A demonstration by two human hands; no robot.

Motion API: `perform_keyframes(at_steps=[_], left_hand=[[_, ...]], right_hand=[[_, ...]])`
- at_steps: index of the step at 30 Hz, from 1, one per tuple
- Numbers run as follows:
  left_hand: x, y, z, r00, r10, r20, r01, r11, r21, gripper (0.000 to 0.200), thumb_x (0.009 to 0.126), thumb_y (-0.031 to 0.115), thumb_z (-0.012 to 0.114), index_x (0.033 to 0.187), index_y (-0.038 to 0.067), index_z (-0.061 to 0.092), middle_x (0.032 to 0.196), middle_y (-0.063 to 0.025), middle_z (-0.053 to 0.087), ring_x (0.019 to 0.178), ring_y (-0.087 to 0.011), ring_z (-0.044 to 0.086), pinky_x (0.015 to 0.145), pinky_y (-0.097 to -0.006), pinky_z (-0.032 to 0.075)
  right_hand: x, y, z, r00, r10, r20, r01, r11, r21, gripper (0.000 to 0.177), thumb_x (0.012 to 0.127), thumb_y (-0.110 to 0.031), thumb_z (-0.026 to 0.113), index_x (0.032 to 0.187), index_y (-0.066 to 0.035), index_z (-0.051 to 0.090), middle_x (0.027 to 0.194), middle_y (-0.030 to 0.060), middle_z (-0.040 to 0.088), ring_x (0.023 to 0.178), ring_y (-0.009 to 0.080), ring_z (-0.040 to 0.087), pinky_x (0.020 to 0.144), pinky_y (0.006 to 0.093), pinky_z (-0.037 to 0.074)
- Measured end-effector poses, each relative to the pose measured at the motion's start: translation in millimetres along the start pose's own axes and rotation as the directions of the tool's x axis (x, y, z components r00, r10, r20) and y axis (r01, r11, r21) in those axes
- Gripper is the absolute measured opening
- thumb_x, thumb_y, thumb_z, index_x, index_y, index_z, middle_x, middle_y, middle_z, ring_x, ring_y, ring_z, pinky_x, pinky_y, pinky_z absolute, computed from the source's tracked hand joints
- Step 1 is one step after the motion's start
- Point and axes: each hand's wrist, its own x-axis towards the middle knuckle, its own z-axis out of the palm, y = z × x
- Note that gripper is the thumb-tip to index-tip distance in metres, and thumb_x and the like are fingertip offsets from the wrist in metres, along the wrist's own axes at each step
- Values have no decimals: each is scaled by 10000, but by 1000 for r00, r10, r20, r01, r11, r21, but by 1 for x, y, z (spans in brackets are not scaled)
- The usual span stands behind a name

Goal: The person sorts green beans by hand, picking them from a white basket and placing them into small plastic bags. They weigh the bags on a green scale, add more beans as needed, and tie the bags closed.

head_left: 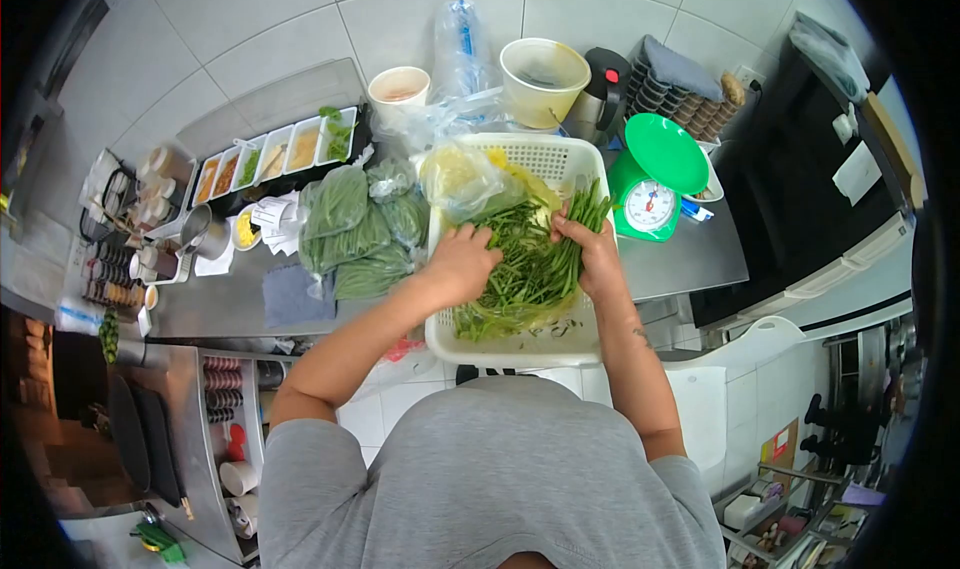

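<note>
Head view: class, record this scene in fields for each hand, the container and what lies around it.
left hand: laid on the green stems, grip unclear
right hand: closed around a bunch of the same stems
container: white basket, stems inside, on the steel counter
left of basket: bagged greens
right of basket: green scale

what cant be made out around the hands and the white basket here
Head view only.
Fingertips of the left hand and right hand: buried in the green stalks, so the grip is unclear.
Floor of the white basket: covered by the stalks.
Dial of the green scale: too small to read.
Food in the tray tubs: too small to name.
</note>
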Motion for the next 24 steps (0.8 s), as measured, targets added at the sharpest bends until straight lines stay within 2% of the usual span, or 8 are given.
perform_keyframes(at_steps=[3, 4, 7, 11, 14, 16, 19, 24], left_hand=[[7, -16, -17, 978, -84, -189, 47, 981, -190, 191, 739, 76, 574, 926, 40, 584, 883, -148, 553, 897, -338, 536, 798, -428, 436], [11, -22, -19, 947, -109, -302, 40, 973, -228, 125, 775, 77, 559, 886, 20, 562, 751, -159, 567, 729, -356, 557, 694, -399, 461], [11, -23, -35, 889, -339, -310, 126, 829, -544, 111, 812, 102, 558, 875, 11, 545, 680, -147, 572, 629, -343, 558, 598, -367, 450], [14, -17, -29, 786, -540, -300, 164, 650, -742, 131, 848, 133, 568, 874, 6, 548, 627, -70, 575, 571, -163, 554, 543, -312, 437], [24, -5, -7, 852, -509, -123, 71, 345, -936, 137, 885, 140, 536, 871, 5, 558, 692, -33, 597, 592, -108, 548, 552, -271, 450], [28, 13, -2, 917, -397, -41, 87, 299, -950, 147, 904, 133, 504, 872, 2, 562, 743, -28, 599, 587, -113, 559, 549, -260, 457], [35, 24, 9, 962, -259, 86, 157, 264, -952, 174, 924, 128, 466, 896, -8, 571, 795, -32, 591, 582, -122, 576, 545, -257, 461], [38, 22, 7, 960, -162, 230, 268, 275, -923, 219, 936, 150, 446, 919, -28, 572, 791, -42, 577, 590, -142, 593, 547, -266, 464]], right_hand=[[-1, 1, 0, 992, -79, -103, 69, 993, -99, 172, 774, -22, 629, 927, -12, 551, 741, 53, 561, 613, 134, 529, 560, 261, 424], [0, 1, 0, 987, -97, -125, 89, 993, -73, 164, 772, -30, 633, 918, -7, 562, 739, 47, 561, 605, 126, 518, 560, 259, 416], [3, -1, -4, 986, -69, -149, 60, 996, -66, 156, 773, -46, 640, 913, 0, 589, 738, 32, 564, 581, 112, 493, 558, 250, 401], [2, 1, -2, 993, 100, -64, -107, 987, -121, 188, 791, -63, 645, 966, -5, 606, 769, 30, 587, 572, 111, 488, 561, 238, 415], [-3, 3, 14, 996, 93, -11, -93, 996, -5, 252, 807, -80, 645, 1038, 3, 590, 848, 77, 627, 600, 106, 505, 560, 238, 433], [-2, 5, 18, 996, 52, 72, -56, 997, 61, 299, 825, -92, 641, 1102, 3, 582, 952, 117, 655, 614, 99, 520, 577, 234, 457], [-4, 5, 19, 985, 156, 70, -158, 987, 32, 234, 820, -65, 645, 1043, -1, 617, 880, 71, 656, 615, 103, 528, 543, 240, 444], [-5, 2, 13, 984, 146, 99, -127, 977, -173, 164, 812, -75, 654, 943, 23, 638, 814, 77, 665, 607, 110, 546, 545, 240, 445]])
